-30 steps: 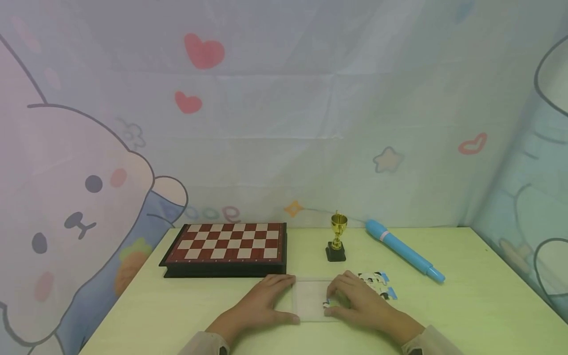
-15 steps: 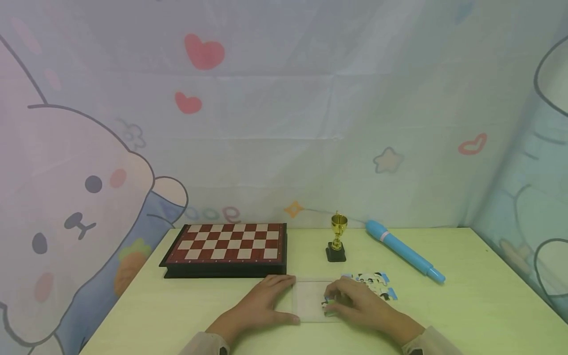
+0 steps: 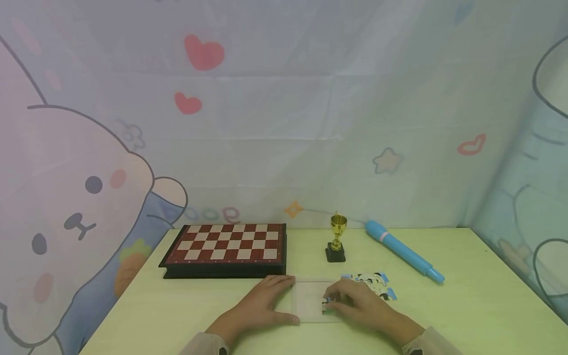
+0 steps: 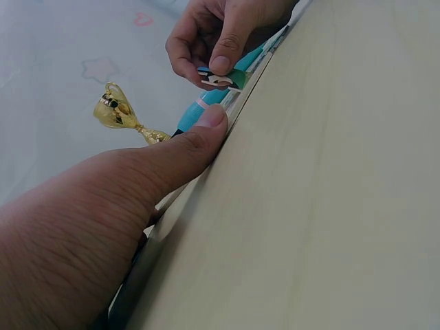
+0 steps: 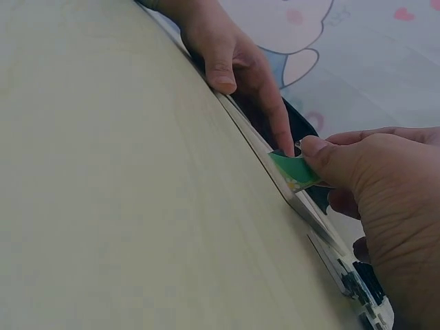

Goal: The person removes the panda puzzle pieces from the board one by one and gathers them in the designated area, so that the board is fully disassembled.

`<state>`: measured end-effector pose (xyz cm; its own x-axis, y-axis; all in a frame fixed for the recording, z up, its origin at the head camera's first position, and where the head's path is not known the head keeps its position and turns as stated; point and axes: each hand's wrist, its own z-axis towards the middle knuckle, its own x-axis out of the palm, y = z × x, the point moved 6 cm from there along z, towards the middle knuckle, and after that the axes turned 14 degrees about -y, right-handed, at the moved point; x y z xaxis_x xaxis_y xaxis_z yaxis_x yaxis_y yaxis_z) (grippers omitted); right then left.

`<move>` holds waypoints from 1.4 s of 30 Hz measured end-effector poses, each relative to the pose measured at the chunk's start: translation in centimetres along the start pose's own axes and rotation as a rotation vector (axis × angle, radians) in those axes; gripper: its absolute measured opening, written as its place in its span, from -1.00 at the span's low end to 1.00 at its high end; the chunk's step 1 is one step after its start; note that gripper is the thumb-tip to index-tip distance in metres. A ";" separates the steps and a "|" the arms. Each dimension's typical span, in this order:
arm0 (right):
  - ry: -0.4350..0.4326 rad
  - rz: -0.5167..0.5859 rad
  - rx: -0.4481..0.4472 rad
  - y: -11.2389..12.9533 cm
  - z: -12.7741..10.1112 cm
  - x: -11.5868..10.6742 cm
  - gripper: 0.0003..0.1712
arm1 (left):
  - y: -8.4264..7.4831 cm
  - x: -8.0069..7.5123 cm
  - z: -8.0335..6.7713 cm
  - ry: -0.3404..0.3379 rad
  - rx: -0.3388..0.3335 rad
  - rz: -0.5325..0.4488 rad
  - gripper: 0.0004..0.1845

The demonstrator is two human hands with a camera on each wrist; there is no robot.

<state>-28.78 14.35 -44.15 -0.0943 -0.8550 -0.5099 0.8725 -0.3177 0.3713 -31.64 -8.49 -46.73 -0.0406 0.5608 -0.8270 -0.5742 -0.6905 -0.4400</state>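
A clear flat tray [image 3: 308, 296] lies on the table in front of me. My left hand [image 3: 262, 305] rests against its left side, with straight fingers at the far corner and the thumb [image 4: 199, 130] along the near edge. My right hand [image 3: 361, 305] hovers over the tray's right part and pinches a small green puzzle piece [image 5: 294, 170] between thumb and fingers, tilted just above the tray; the same puzzle piece [image 4: 223, 77] shows in the left wrist view. Loose panda-print puzzle pieces [image 3: 377, 284] lie just right of the tray.
A red-and-white chessboard box [image 3: 226, 246] stands behind the left hand. Behind the tray are a small gold trophy [image 3: 337, 236] and a fat blue pen [image 3: 404, 251] lying at an angle. A cartoon-print curtain closes off the back and sides.
My right hand has drawn back slightly toward me with the piece, uncovering more of the loose pieces. The left hand and tray have not moved.
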 end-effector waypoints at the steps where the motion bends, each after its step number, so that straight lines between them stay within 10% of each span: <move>1: -0.001 0.001 0.002 0.0 0.0 0.0 -0.72 | 0.0 0.0 0.0 -0.001 0.002 0.000 0.00; 26: -0.049 -0.022 0.031 -0.3 -0.2 -0.9 -0.72 | 0.0 0.0 0.0 0.000 -0.002 0.010 0.00; 42: -0.148 -0.105 0.253 -3.1 -5.3 -9.3 -0.72 | -0.2 -0.3 -0.1 0.002 0.001 -0.002 0.01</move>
<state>-28.03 25.44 -44.70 -0.2625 -0.8568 -0.4439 0.7093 -0.4832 0.5132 -31.42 -8.58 -46.46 -0.0379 0.5612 -0.8268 -0.5752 -0.6888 -0.4412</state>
